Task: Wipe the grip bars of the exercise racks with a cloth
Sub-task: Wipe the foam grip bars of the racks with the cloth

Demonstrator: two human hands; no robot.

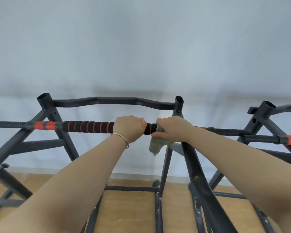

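Note:
A black foam grip bar (87, 127) with orange rings runs left to right across the dark metal exercise rack (196, 167). My left hand (129, 127) grips the bar near its middle, fingers curled over it. Just to its right, my right hand (172, 127) holds a grey-green cloth (155, 145) wrapped round the bar, with the cloth's loose end hanging below. A thin bracelet sits on my left wrist.
A wavy black upper bar (111, 101) spans the rack's two open-topped posts behind the grip bar. A second rack (265, 118) with an orange-banded bar stands at the right. Wooden floor lies below, and a pale wall stands behind.

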